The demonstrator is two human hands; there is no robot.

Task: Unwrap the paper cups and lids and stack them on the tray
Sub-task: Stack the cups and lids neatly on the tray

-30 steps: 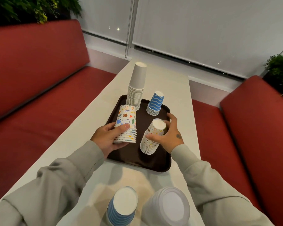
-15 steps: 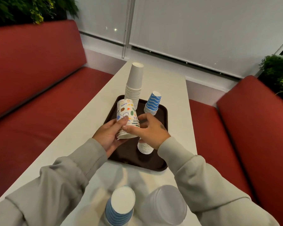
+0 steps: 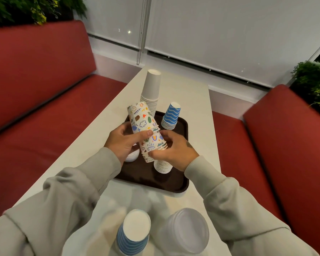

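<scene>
— Between the left hand (image 3: 122, 143) and right hand (image 3: 174, 152), what's gripped?
— A tilted stack of doodle-printed paper cups (image 3: 144, 124), both hands' fingers curled round it, above the dark brown rectangular tray (image 3: 174, 183).
— And beyond?
— A tall plain white paper cup stack (image 3: 151, 89) and a blue wavy-striped cup stack (image 3: 171, 115) at the tray's far end.

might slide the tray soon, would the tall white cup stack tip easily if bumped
Probably tippy: the white cup stack is tall and narrow. Likely light, being nested paper cups, so a nudge may shift it.
</scene>
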